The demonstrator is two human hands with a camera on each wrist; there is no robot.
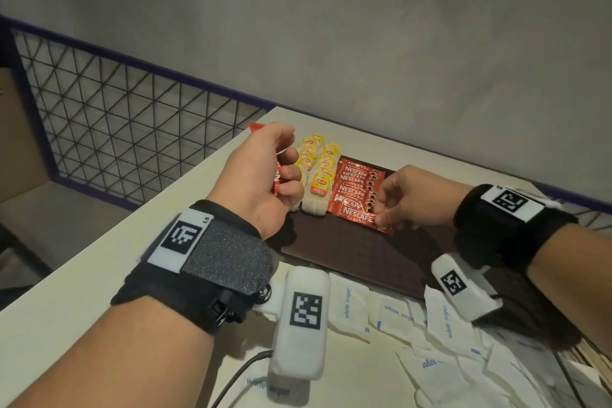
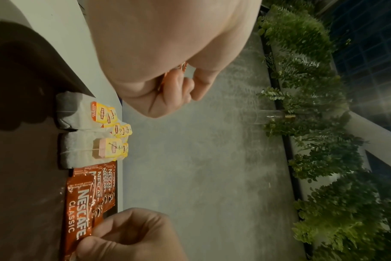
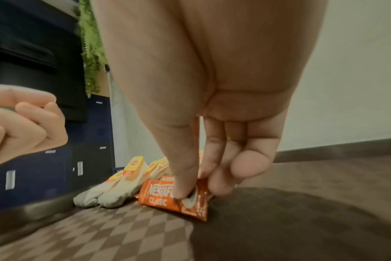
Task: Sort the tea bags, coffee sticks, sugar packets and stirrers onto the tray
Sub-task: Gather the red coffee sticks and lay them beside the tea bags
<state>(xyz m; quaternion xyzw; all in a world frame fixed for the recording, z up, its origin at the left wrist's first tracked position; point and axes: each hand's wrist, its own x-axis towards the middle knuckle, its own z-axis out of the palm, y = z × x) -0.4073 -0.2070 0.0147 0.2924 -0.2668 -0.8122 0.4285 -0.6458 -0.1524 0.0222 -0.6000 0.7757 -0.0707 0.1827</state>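
Observation:
A dark brown tray (image 1: 351, 252) lies on the pale table. Along its far edge sit two rows of yellow-tagged tea bags (image 1: 319, 164) and, right of them, a row of red coffee sticks (image 1: 356, 192). My left hand (image 1: 281, 162) hovers above the tea bags, curled round more red coffee sticks (image 1: 276, 177). My right hand (image 1: 385, 209) pinches the nearest coffee stick (image 3: 167, 196) of the row between thumb and fingertips, down on the tray (image 3: 101, 229). The left wrist view also shows the tea bags (image 2: 105, 130) and the coffee row (image 2: 87, 199).
Many white sugar packets (image 1: 437, 331) lie scattered on the table in front of the tray. Wooden stirrers (image 1: 583, 356) peek out at the right edge under my right arm. A wire-mesh railing (image 1: 116, 129) borders the table's left side, and a grey wall stands behind.

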